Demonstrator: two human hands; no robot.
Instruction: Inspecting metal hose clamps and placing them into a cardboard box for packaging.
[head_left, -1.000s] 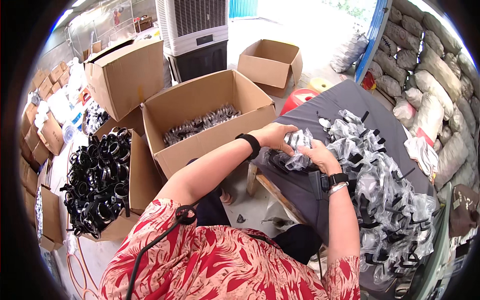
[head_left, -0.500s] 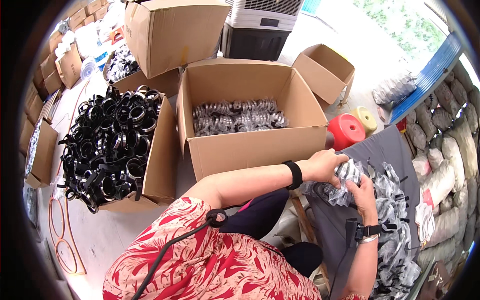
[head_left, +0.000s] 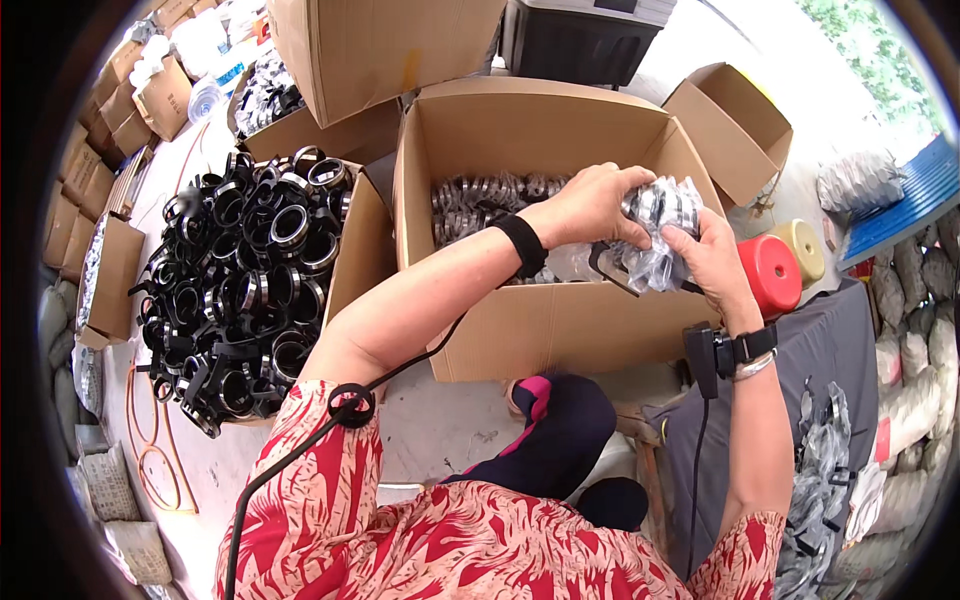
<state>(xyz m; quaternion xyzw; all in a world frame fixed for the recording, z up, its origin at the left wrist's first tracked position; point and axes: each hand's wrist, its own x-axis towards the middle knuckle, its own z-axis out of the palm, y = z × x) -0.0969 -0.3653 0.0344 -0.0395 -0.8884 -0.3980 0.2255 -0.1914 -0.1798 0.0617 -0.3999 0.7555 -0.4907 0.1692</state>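
Observation:
A bundle of metal rings in clear plastic wrap [head_left: 662, 222], with black strap-like parts hanging from it, is held between my two hands. My left hand [head_left: 597, 207] grips its left side, thumb in front. On the right side, my right hand [head_left: 712, 262] is closed round it. Both hands are above the right part of a large open cardboard box [head_left: 560, 335]. Inside that box lie rows of similar wrapped rings [head_left: 485, 200], partly hidden by my left forearm. More wrapped pieces [head_left: 822, 470] lie on the grey cloth [head_left: 835, 335] at my right.
A carton heaped with black-and-silver rings [head_left: 250, 265] stands on the left. Behind are a tall carton [head_left: 390, 50] and a black-based appliance [head_left: 570, 45]. A smaller open box [head_left: 735, 130], a red drum-shaped object [head_left: 768, 273] and a yellow one [head_left: 800, 250] stand at right.
Both hands have carried the wrapped bundle from above the grey cloth leftward and away to above the large box. The view has shifted too.

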